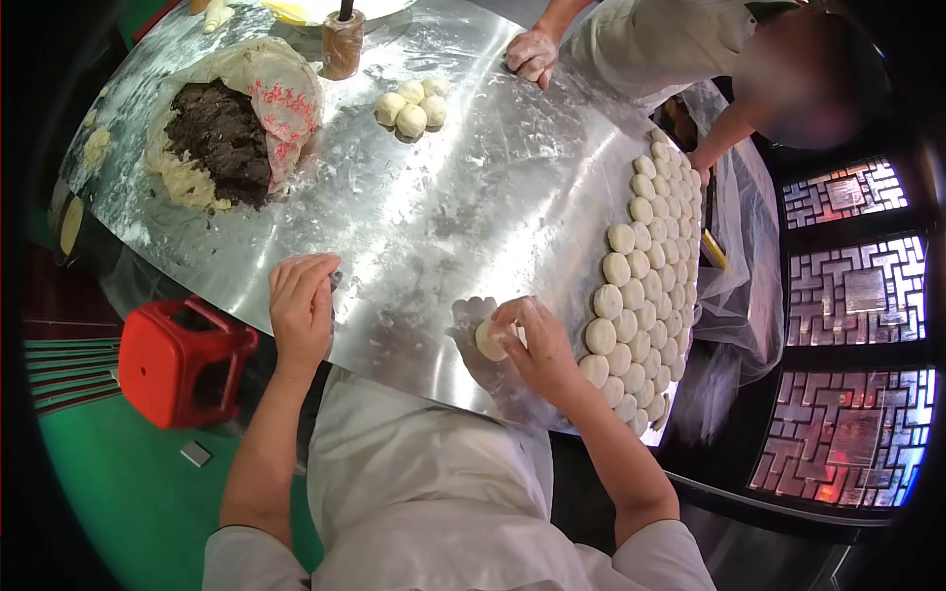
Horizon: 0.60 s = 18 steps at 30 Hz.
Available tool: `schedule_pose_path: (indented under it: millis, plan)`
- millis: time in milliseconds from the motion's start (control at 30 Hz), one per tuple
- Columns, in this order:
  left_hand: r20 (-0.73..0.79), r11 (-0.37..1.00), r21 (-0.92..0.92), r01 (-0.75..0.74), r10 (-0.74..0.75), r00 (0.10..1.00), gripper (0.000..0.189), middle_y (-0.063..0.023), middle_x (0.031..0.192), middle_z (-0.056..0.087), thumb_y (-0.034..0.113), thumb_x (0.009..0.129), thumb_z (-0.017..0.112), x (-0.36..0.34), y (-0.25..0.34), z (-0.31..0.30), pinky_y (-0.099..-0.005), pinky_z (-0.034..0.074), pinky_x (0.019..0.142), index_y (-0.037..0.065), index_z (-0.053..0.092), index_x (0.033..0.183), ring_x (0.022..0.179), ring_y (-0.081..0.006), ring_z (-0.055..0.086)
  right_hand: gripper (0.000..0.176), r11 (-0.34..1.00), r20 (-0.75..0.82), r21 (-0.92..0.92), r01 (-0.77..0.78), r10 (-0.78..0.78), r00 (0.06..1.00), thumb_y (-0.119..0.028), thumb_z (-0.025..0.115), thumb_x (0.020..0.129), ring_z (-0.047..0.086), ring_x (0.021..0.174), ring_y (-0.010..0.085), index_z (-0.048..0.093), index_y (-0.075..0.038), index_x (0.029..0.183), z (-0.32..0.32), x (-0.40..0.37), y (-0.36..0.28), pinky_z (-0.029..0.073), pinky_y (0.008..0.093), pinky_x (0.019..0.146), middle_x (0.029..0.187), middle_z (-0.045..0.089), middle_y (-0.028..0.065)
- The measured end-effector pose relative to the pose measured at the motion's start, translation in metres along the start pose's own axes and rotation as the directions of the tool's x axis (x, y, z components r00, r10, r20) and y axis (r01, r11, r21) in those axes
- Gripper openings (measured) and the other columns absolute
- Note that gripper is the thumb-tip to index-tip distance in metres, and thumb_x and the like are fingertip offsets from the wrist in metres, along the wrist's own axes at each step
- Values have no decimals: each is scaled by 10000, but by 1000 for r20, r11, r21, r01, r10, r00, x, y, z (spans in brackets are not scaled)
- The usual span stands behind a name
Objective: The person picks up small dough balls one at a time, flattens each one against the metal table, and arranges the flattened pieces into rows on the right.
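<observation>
A pale round dough ball [489, 341] lies on the steel table near its front edge, partly covered by the fingers of my right hand [535, 347]. Thumb and fingertips close around its right side. My left hand [303, 307] hovers at the table edge further left, fingers bent loosely and pointing right. Something dark shows beside its fingertips; whether it is shadow or filling I cannot make out. To my right, many flattened dough rounds [639, 293] sit packed in rows. A small cluster of dough balls [411, 108] rests farther back.
Dark filling [219, 141] lies in an open plastic bag [258, 67] at the back left, with a brown cylindrical container [343, 46] beside it. Across the floured steel table [414, 236], another person's hand [533, 54] presses on the surface. A red stool [177, 364] stands left.
</observation>
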<state>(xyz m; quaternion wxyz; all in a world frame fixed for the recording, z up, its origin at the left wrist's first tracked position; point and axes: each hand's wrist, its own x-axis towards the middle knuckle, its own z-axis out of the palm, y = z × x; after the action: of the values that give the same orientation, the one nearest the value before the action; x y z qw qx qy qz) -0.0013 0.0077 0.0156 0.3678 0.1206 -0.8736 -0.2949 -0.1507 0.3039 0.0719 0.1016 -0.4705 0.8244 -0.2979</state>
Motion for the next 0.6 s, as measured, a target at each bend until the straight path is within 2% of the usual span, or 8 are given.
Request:
schedule_pose_path:
  millis: [67, 167, 233, 267, 333, 467, 533, 600]
  plan:
    - [12, 1000, -1, 2, -2, 1000, 218, -127, 1097, 724, -32, 922, 590, 0, 1, -2, -433, 453, 988, 9, 705, 1102, 1044, -319, 654, 357, 996, 17, 52, -69, 68, 998, -152, 752, 891, 614, 1033, 365, 541, -40, 1157, -1, 10, -2, 494, 467, 899, 1144, 661, 131]
    - [0, 1000, -12, 18, -18, 1000, 223, -128, 1097, 724, -31, 919, 592, 0, 1, -1, -430, 455, 987, 10, 706, 1106, 1047, -319, 655, 428, 998, -119, -63, -31, 23, 993, -263, 694, 950, 574, 1198, 398, 571, -25, 1283, 23, 41, -8, 430, 527, 1028, 1268, 654, 177]
    - [0, 1000, -2, 28, -28, 1000, 221, -128, 1098, 724, -31, 918, 593, -4, 1, -2, -429, 456, 985, 11, 707, 1103, 1048, -319, 655, 552, 896, -248, -443, -32, -89, 965, -316, 677, 964, 494, 1355, 426, 539, -28, 1415, 63, 47, 6, 366, 558, 1113, 1429, 584, 231]
    - [-5, 1000, 6, 30, -30, 1000, 220, -128, 1099, 725, -31, 918, 595, -2, -1, 0, -428, 457, 984, 11, 708, 1101, 1049, -318, 656, 552, 892, -259, -450, -34, -94, 961, -316, 677, 964, 494, 1355, 426, 539, -28, 1415, 62, 49, 12, 366, 558, 1113, 1429, 584, 231]
    - [3, 1000, 12, 28, -28, 1000, 221, -132, 1104, 726, -30, 929, 584, -5, -1, 0, -420, 458, 989, 11, 713, 1104, 1056, -315, 658, 658, 929, -195, -366, -49, -26, 980, -337, 680, 959, 437, 1433, 437, 472, -35, 1505, 66, 46, 19, 327, 579, 1156, 1552, 476, 256]
    - [-1, 999, 17, 37, -37, 999, 215, -127, 1105, 726, -17, 936, 578, -2, 1, -2, -425, 458, 986, 11, 709, 1104, 1060, -315, 655, 571, 932, -141, -360, -40, -12, 990, -261, 711, 939, 513, 1337, 437, 503, -28, 1417, 26, 8, 15, 409, 552, 1084, 1450, 559, 232]
    - [12, 999, 10, 44, -44, 999, 216, -129, 1109, 725, -15, 940, 573, -2, 1, -1, -425, 457, 991, 10, 709, 1107, 1065, -315, 654, 413, 970, 18, 19, -241, 240, 971, -140, 742, 901, 577, 1196, 425, 543, -22, 1245, 20, -19, 4, 484, 501, 968, 1272, 626, 194]
    - [22, 999, -8, 47, -46, 999, 218, -131, 1112, 725, -13, 944, 568, -2, -1, 1, -426, 456, 997, 9, 708, 1109, 1071, -314, 653, 376, 944, -47, 100, -313, 319, 947, -90, 746, 882, 590, 1132, 415, 535, -28, 1187, 17, -44, -4, 502, 480, 908, 1203, 627, 178]
